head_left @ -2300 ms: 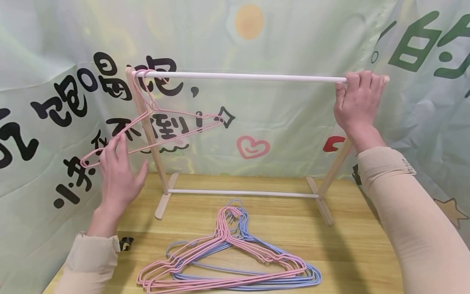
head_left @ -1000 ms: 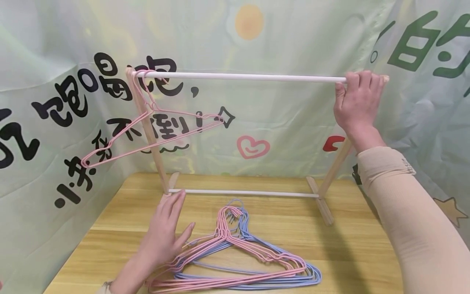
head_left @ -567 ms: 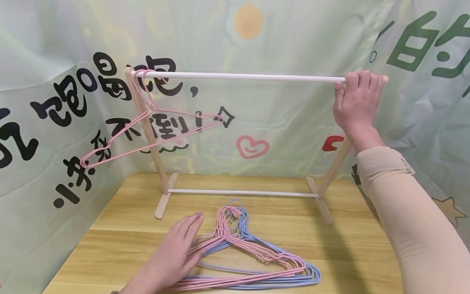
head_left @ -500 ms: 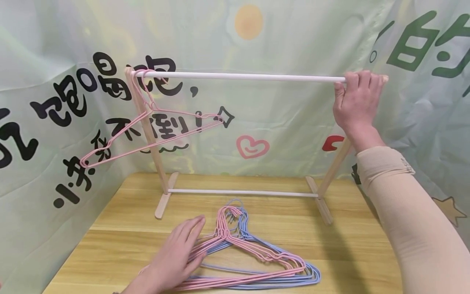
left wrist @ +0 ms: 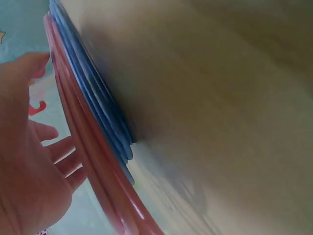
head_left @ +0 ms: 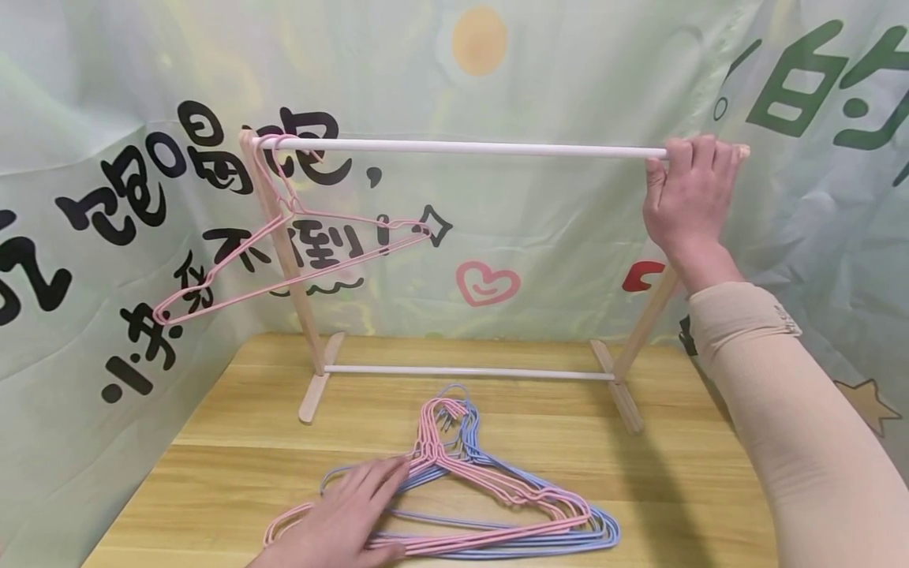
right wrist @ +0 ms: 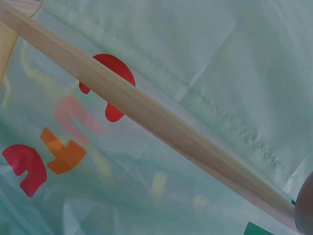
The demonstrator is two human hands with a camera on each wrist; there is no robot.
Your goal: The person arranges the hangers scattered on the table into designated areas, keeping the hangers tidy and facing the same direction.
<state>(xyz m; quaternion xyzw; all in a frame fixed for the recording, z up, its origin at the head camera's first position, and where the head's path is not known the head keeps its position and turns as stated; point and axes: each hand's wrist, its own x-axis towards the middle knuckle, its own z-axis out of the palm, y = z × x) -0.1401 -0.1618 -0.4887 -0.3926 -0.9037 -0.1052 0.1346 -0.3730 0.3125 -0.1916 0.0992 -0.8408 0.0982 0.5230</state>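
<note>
Pink hangers [head_left: 428, 434] lie in a stack on top of blue hangers [head_left: 472, 438] at the front of the table. My left hand [head_left: 348, 509] lies over the left arm of this stack, fingers extended. In the left wrist view, the fingers and thumb of that hand [left wrist: 36, 147] reach the upper side of the pink hangers [left wrist: 83, 127], with the blue ones [left wrist: 98, 100] underneath. My right hand [head_left: 692, 193] grips the right end of the white top rod [head_left: 461, 147] of a small clothes rack. Overlapping pink hangers [head_left: 234, 252] hang at the rod's left end.
The rack has wooden posts [head_left: 287, 252] on flat wooden feet [head_left: 628, 406] and a white lower rod [head_left: 461, 372]. It stands on the wooden table [head_left: 234, 426]. A printed cloth [head_left: 568, 229] backs the table and continues along both sides.
My left hand has left the hanging pink hangers and come down and rightward to the stack on the table. The right hand keeps its hold on the rod.
</note>
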